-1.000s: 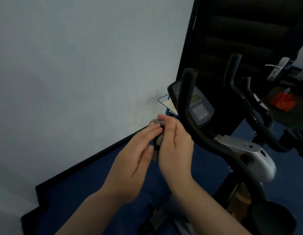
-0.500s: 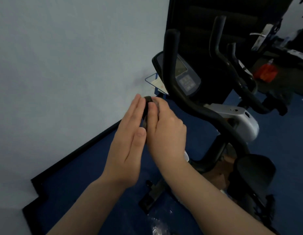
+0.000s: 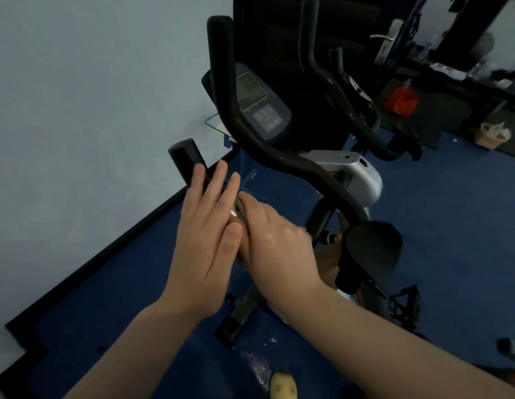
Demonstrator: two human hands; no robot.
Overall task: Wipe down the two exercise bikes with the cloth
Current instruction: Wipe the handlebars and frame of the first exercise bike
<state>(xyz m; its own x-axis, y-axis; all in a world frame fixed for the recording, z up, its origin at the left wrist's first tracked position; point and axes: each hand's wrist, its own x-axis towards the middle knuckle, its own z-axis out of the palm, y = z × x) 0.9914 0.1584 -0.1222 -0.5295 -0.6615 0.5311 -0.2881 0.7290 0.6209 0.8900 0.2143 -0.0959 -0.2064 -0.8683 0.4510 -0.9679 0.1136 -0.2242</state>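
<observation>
Dim, soft, wide-angle edge warp

Two bare forearms, left hand [image 3: 206, 240] and right hand [image 3: 275, 240] ungloved, sleeveless.

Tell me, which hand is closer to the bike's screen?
The right hand, though only slightly. It sits below the screen, toward the bike. The left hand is beside it, farther out on the wall side.

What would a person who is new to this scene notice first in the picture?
Two bare hands meet at the centre: the left hand lies flat against a black handlebar grip, and the right hand presses a grey cloth, mostly hidden, on the same bar. Behind them, the exercise bike shows its console screen at upper centre. A red object stands out at upper right, in the dark background.
</observation>
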